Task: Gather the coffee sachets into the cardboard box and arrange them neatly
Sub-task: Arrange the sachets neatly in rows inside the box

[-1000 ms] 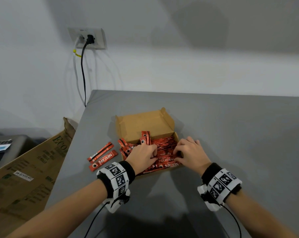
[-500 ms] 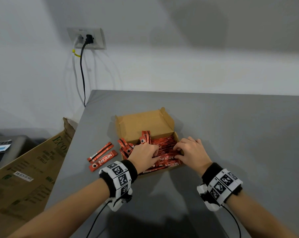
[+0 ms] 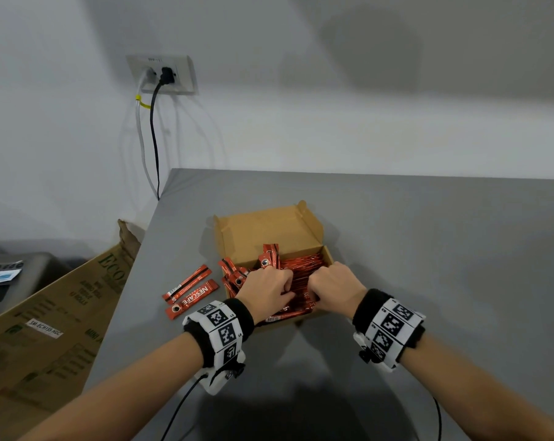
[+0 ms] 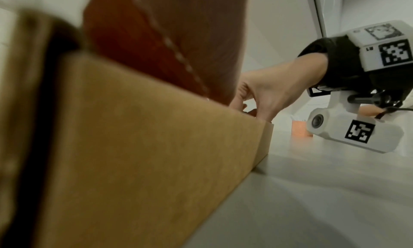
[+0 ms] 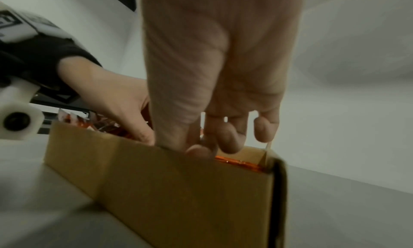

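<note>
At twelve o'clock from my wrists sits the cardboard box point(image 3: 263, 230), lid flap thrown back, on the grey table point(image 3: 428, 249). I have both hands down in its near half, on the heap of red coffee sachets point(image 3: 304, 268). My left hand point(image 3: 266, 291) is at about eleven o'clock, fingers curled into the sachets and seemingly gripping some; my right hand point(image 3: 336, 288) is at about one o'clock, fingers bent down onto the pile, though I cannot tell from any view whether it pinches one or only presses. The two hands lie close together, knuckles nearly meeting over the middle. A few sachets stick up tilted at the box's left wall, and one hangs over its near edge. At nine o'clock from the box, two loose sachets point(image 3: 191, 291) lie side by side on the table, apart from it. Off the table's left edge leans a large printed carton point(image 3: 46, 329); a wall socket point(image 3: 164, 74) with cables is at eleven o'clock, high.
</note>
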The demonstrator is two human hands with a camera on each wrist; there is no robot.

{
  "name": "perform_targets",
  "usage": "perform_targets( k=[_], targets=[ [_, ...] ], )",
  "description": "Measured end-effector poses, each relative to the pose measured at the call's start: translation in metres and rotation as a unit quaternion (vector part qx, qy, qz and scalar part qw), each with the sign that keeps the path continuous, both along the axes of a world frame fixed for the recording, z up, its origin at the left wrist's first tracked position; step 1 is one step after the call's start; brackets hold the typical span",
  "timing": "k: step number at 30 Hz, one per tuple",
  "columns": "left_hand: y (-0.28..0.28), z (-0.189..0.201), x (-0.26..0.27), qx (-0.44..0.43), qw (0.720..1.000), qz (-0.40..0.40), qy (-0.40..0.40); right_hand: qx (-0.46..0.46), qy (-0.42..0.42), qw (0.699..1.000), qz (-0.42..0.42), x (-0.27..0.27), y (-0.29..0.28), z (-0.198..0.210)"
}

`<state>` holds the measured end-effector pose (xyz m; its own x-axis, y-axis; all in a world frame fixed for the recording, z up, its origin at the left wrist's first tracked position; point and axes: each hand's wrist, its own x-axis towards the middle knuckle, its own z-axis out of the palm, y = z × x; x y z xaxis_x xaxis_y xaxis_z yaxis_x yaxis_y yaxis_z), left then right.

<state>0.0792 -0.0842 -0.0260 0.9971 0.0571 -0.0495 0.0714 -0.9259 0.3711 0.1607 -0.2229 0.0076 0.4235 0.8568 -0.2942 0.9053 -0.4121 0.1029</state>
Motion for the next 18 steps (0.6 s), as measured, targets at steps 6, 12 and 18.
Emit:
perform_targets(
  k=[6,12,18],
  targets=[
    [0.001,0.001,-0.001,-0.002,1.0,-0.001,0.0,0.011,0.14,0.99,-0.026,0.013,-0.001,0.002],
    [0.0,0.0,0.0,-0.007,1.0,0.001,0.002,0.221,0.278,0.924,-0.139,0.029,-0.023,0.019],
    [0.0,-0.001,0.0,-0.01,1.0,0.01,0.002,0.314,0.378,0.853,-0.174,0.014,-0.032,-0.007]
  ],
)
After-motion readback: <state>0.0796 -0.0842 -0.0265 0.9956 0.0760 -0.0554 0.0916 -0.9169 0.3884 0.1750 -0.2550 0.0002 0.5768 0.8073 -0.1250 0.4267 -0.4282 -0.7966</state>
